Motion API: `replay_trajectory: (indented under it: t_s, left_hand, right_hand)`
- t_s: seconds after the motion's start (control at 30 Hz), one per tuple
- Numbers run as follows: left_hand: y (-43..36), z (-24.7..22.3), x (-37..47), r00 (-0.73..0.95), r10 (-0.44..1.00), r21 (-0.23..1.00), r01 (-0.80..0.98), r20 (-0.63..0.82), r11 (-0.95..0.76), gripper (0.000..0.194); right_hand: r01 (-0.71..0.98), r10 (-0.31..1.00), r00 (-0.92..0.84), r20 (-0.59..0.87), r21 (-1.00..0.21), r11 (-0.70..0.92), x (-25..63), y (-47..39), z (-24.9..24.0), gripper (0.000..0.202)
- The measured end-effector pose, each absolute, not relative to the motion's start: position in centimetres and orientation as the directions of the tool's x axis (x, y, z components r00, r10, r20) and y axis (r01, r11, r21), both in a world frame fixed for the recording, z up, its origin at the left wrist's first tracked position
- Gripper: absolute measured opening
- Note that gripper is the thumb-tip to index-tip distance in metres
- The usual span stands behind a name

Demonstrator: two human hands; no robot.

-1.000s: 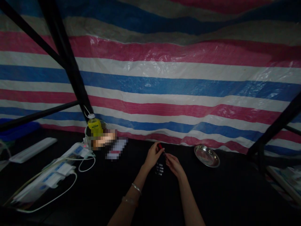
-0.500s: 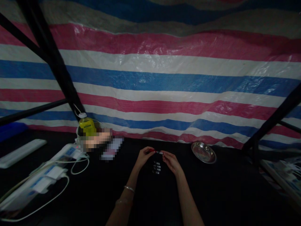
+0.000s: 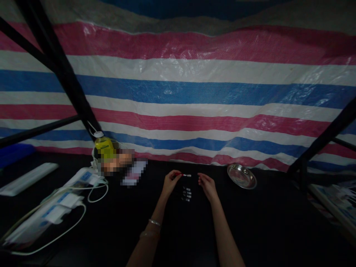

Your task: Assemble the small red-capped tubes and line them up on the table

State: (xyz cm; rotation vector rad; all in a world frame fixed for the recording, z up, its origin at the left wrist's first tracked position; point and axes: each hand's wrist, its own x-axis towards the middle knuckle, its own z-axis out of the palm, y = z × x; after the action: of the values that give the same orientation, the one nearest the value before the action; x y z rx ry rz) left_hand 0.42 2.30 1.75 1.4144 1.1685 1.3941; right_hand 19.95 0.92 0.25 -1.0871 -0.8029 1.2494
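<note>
My left hand (image 3: 170, 182) is closed in a pinch on a small red-handled tool with a shiny metal end (image 3: 187, 175). Its exact kind is too small to make out, and the metal end points right. My right hand (image 3: 207, 186) is a short way off that end, fingers loosely bent, with nothing visible in them. Between and below the hands, several small shiny metal pieces (image 3: 188, 194) lie in a column on the black table (image 3: 183, 230).
A round metal dish (image 3: 241, 177) stands right of my right hand. To the left are a phone-like flat thing (image 3: 135, 173), partly blurred, a yellow bottle (image 3: 105, 147), and a white power strip (image 3: 52, 209) with cables. A striped tarp (image 3: 194, 122) hangs behind.
My right hand has let go of the tool's metal end and drawn back to the right. My left hand still holds the tool. The view has shifted slightly.
</note>
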Motion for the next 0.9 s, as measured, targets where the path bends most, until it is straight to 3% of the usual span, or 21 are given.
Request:
replay_trajectory:
  t_s: [0.07,0.17,0.3,0.5,0.7,0.9]
  left_hand:
    - [2.3,1.7,0.3,-0.024,0.969,0.963,0.119,0.247,-0.243,0.019]
    - [2.4,1.4,0.3,0.015,0.969,0.950,0.192,0.248,-0.246,0.019]
    - [2.5,1.0,0.3,0.083,0.964,0.914,0.309,0.251,-0.264,0.016]
    - [2.5,1.1,0.3,0.101,0.959,0.865,0.414,0.265,-0.282,0.014]
    - [2.5,1.8,0.2,0.053,0.960,0.884,0.378,0.275,-0.274,0.011]
    - [2.1,2.3,-0.2,0.115,0.955,0.892,0.342,0.274,-0.297,0.021]
  right_hand:
    - [-0.057,0.959,0.282,0.040,-0.997,0.058,20.7,0.9,0.1,0.025]
    - [0.290,0.905,0.351,0.240,-0.947,0.139,21.6,0.7,0.1,0.023]
    - [0.437,0.897,0.312,0.312,-0.886,0.156,21.9,0.2,0.3,0.023]
    - [0.509,0.904,0.261,0.340,-0.844,0.170,21.5,-0.2,0.6,0.025]
    - [0.425,0.917,0.249,0.312,-0.886,0.186,21.8,-0.4,0.6,0.023]
    - [0.396,0.921,0.240,0.306,-0.897,0.195,22.0,-0.6,0.7,0.026]
